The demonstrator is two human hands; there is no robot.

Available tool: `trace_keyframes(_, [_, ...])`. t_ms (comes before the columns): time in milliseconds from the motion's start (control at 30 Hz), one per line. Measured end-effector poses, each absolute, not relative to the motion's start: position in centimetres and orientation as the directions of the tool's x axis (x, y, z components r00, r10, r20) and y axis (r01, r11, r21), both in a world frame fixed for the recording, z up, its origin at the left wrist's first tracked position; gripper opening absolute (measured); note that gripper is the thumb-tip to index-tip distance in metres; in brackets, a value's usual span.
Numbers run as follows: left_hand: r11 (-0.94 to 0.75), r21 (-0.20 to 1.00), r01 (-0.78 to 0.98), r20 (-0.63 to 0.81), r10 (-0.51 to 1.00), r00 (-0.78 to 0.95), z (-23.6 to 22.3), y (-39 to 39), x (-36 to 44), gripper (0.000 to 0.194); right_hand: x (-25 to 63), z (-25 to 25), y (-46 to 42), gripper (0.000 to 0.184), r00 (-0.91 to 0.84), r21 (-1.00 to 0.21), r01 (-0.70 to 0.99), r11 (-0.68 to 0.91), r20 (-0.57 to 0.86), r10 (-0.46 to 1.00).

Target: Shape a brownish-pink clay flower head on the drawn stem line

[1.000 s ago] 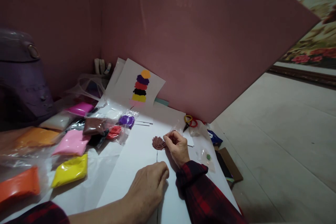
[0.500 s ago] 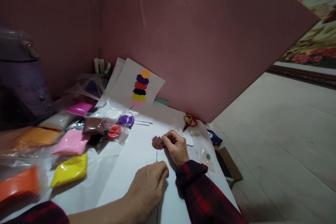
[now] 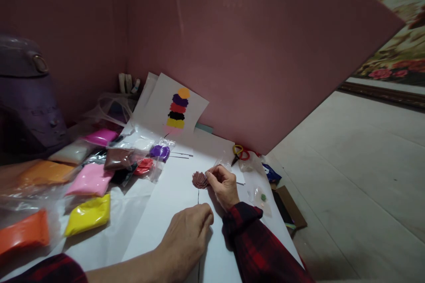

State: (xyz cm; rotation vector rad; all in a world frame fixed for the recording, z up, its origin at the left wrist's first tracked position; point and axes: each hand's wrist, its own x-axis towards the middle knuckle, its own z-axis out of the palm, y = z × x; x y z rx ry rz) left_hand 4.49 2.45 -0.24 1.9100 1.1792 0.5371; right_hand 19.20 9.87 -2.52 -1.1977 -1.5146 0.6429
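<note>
On the white-covered counter (image 3: 166, 203), the central brown flower (image 3: 198, 180) is pinched at its right edge by the right hand (image 3: 224, 187), seemingly for control, while the curled left hand's (image 3: 190, 230) hold cannot be told.

Purple appliance (image 3: 26, 101) far L nr pink wall (image 3: 232, 44), w/ yellow pkt (image 3: 89, 215) & orange pkt (image 3: 25, 232) lower down. Paper sheet (image 3: 195, 102) w/ colour patches propped nr wall; scissors (image 3: 237, 155), yellow/red handles, to its R. Blue pkt (image 3: 272, 173) + brown box (image 3: 295, 210) further R, framed pic (image 3: 395, 40) upper R.
</note>
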Motion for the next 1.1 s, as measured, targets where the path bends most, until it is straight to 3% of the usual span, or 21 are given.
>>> trace_keyframes(233, [-0.232,0.810,0.538,-0.063,0.879,0.473,-0.09,2.46,4.51,0.022,18.84,-1.99,9.54,0.016,-0.016,-0.885,0.296,0.359,0.371,0.928])
trace_keyframes(1100, [-0.202,0.841,0.502,-0.061,0.886,0.459,0.13,2.48,4.37,0.024,18.72,-1.88,9.49,0.014,0.015,-0.888,0.272,0.371,0.390,0.921])
